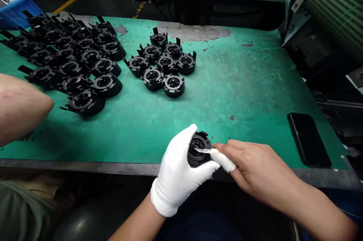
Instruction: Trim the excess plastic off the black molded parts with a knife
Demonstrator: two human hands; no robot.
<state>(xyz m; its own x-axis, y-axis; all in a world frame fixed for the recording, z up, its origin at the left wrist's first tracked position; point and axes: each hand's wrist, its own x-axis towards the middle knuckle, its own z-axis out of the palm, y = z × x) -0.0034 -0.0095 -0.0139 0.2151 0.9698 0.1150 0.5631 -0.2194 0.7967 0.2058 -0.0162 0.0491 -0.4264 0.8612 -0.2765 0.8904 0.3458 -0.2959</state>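
My left hand [180,167], in a white glove, is wrapped round a round black plastic housing [196,159] near the table's front edge. The housing's open ribbed side faces up toward me. My right hand [249,157] is bare apart from a white cover on the thumb. It pinches a small knife [203,151] with a thin pale blade, whose tip reaches over the middle of the housing. The knife's handle is mostly hidden in the fingers.
Several similar black housings [173,84] stand in a group mid-table, and a larger cluster [85,101] fills the left. Another person's arm [22,108] reaches in at left. A black phone [309,139] lies on the green tabletop [241,82] at right. A blue bin [21,10] is far left.
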